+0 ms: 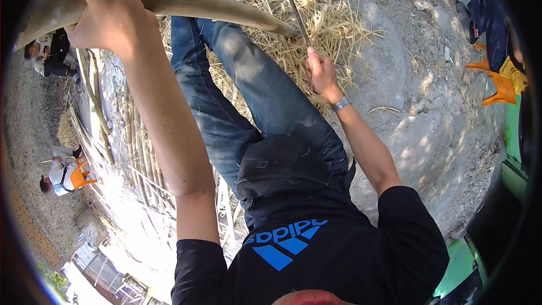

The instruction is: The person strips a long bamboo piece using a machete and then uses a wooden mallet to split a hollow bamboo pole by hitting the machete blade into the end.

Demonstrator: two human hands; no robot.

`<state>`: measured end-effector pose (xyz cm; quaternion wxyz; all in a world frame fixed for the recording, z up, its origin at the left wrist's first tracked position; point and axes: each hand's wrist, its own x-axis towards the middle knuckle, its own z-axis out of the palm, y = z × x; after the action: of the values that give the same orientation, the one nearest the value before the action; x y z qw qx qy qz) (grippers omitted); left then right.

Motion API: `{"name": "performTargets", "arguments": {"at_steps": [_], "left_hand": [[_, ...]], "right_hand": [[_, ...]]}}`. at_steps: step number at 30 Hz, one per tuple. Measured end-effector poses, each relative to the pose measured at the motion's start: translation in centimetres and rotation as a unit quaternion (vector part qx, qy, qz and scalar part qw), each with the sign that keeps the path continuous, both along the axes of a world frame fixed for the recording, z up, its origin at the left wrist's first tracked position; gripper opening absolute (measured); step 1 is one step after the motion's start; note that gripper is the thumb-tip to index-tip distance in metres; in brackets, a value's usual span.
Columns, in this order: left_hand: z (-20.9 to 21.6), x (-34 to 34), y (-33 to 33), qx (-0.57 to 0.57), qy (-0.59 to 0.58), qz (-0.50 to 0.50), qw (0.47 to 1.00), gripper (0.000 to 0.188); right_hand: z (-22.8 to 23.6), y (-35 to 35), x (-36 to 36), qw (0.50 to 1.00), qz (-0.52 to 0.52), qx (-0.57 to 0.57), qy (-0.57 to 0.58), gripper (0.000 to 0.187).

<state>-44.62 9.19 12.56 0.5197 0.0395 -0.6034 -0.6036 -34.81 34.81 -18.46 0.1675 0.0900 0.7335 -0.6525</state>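
Observation:
My left hand (116, 20) is wrapped round a thick, tan bamboo pole (192, 1) at the upper left. Its near stretch runs out of view at the left rim, and its narrower end comes down among pale shavings (322, 17). In my right hand (323, 73), fingers closed, is the handle end of a long, thin, dark knife (291, 1). The knife points up and away, and its far tip lies beyond the top edge. Its blade passes close to the pole's narrow end; whether they touch I cannot tell.
Several more poles and split strips (144, 158) lie on the ground to the left. Two people are off to the left, one on an orange chair (82, 175). At the right, another person is by an orange chair (499, 87). My jeans-clad legs (243, 73) stretch under the pole.

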Motion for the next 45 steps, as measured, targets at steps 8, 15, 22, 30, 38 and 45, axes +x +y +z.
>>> {"name": "performTargets", "arguments": {"at_steps": [8,15,22,30,38,45], "left_hand": [[-1.7,-0.1,-4.9,-0.002,0.008,-0.429,0.903,0.03],[-2.1,0.5,-5.6,-0.043,0.037,-0.451,0.891,0.041],[-1.9,1.4,-8.8,-0.06,0.067,-0.588,0.804,0.046],[-1.7,2.6,-7.4,-0.04,0.032,-0.47,0.881,0.041],[-3.2,-0.2,-5.1,-0.044,0.068,-0.525,0.847,0.043],[-1.7,1.3,-5.8,-0.061,0.074,-0.513,0.853,0.044]], "right_hand": [[8.1,-0.6,0.5,0.976,-0.032,-0.212,0.024,0.059],[8.4,1.4,1.2,0.994,0.04,-0.032,0.093,0.064],[4.4,-1.0,3.5,0.993,-0.01,-0.084,0.082,0.064],[2.9,-1.3,2.6,1.0,0.025,0.01,0.001,0.061],[-7.4,1.1,2.5,0.996,0.012,-0.015,-0.082,0.065],[7.0,-2.4,1.1,0.982,-0.064,-0.107,0.14,0.06]]}}
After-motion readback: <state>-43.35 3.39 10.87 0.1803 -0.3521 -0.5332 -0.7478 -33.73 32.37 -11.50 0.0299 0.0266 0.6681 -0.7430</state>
